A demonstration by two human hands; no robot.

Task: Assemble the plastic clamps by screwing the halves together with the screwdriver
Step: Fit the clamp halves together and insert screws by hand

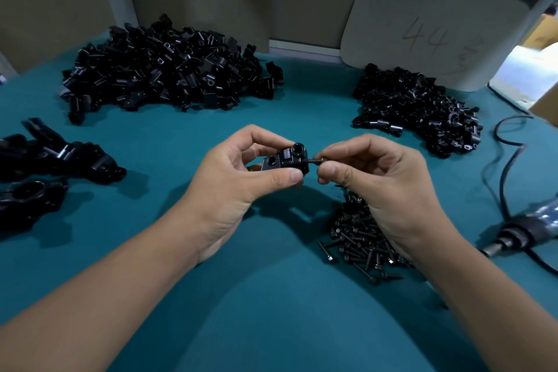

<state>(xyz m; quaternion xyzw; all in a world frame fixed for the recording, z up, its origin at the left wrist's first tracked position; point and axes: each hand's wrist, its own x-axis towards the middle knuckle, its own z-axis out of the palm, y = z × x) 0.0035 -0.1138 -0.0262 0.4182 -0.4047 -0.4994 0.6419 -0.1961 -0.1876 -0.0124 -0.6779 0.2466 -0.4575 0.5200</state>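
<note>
My left hand (241, 172) grips a black plastic clamp (287, 158) above the middle of the teal table, its two halves put together, thumb below and fingers over the top. My right hand (371, 178) pinches a black screw (315, 161) whose tip sits in the clamp's right side. A pile of black screws (359, 238) lies under my right wrist. The electric screwdriver (519, 234) lies on the table at the right edge, with its black cable (501, 166) running back.
A big heap of black clamp halves (163, 69) lies at the back left, a smaller heap (416, 106) at the back right. Larger black parts (54, 166) lie at the left edge. A grey board marked 44 (431, 30) leans at the back right.
</note>
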